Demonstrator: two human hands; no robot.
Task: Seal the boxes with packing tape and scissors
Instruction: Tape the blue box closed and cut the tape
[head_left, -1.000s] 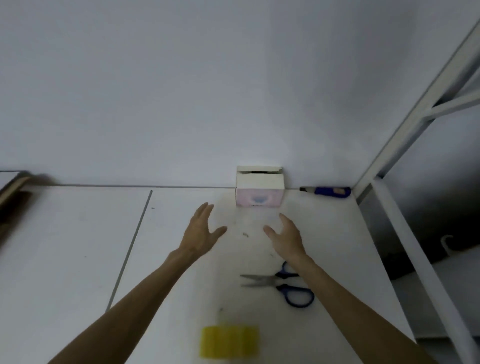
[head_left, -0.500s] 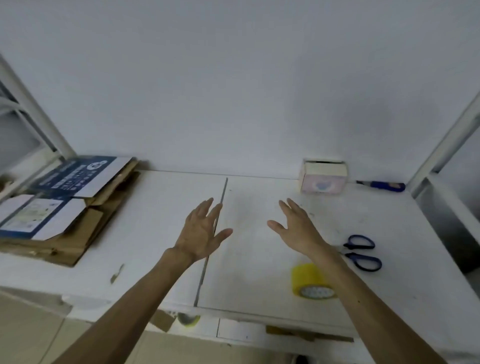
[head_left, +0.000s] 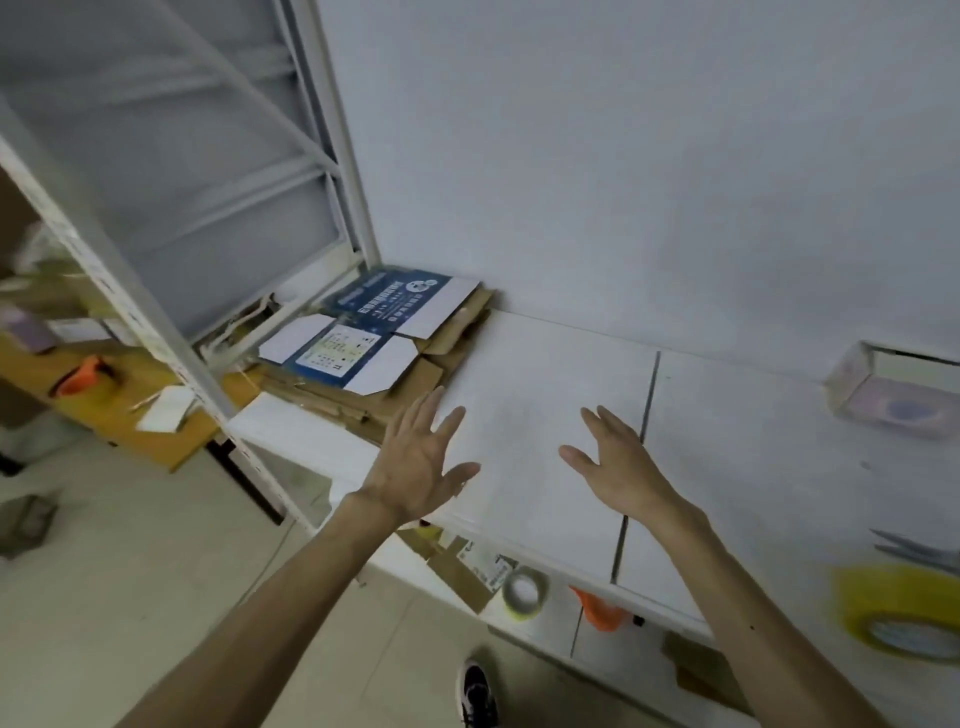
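Observation:
A stack of flattened cardboard boxes (head_left: 410, 358), the top ones printed blue and white, lies at the left end of the white table (head_left: 545, 374) against the wall. My left hand (head_left: 421, 462) hovers with fingers spread just right of the stack's near corner. My right hand (head_left: 618, 462) is open over the table's middle, holding nothing. A yellow roll of packing tape (head_left: 898, 613) sits at the right edge of view. The tips of the scissors (head_left: 919, 545) show just behind it.
A small white and pink box (head_left: 893, 395) stands by the wall at the right. A white metal rack frame (head_left: 332, 156) rises at the table's left end. Under the table lie another tape roll (head_left: 524, 592), orange items and cardboard scraps. My shoe (head_left: 475, 696) is on the floor.
The view has swung left, bringing the flattened box stack closer to the middle. Both open hands have moved left with it, the left one nearing the stack. Tape and scissors slid to the right edge.

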